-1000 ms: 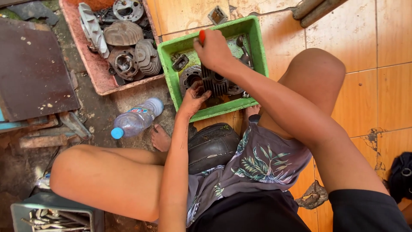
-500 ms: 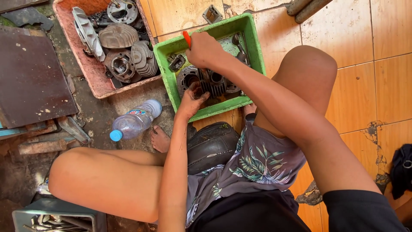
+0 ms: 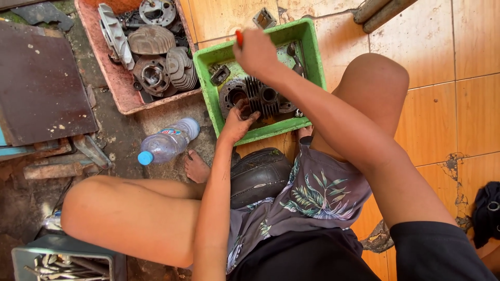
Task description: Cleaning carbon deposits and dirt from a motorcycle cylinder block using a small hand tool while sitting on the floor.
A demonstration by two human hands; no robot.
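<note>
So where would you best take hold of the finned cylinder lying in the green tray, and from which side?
Probably across the dark finned cylinder body, from above: it lies low in the green tray, whose walls block a side approach. The fins give fingers ridges to bite on. The near-left end is already steadied by the left hand; the right hand holds a red-handled tool.

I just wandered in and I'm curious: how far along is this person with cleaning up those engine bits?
Looks mid-way. Several finned metal parts lie heaped in the red tray; whether they are finished I cannot tell. In hand: the left hand steadies a dark finned cylinder in the green tray, while the right hand grips a red-handled tool above it. The cylinder looks grimy, so work seems left.
</note>
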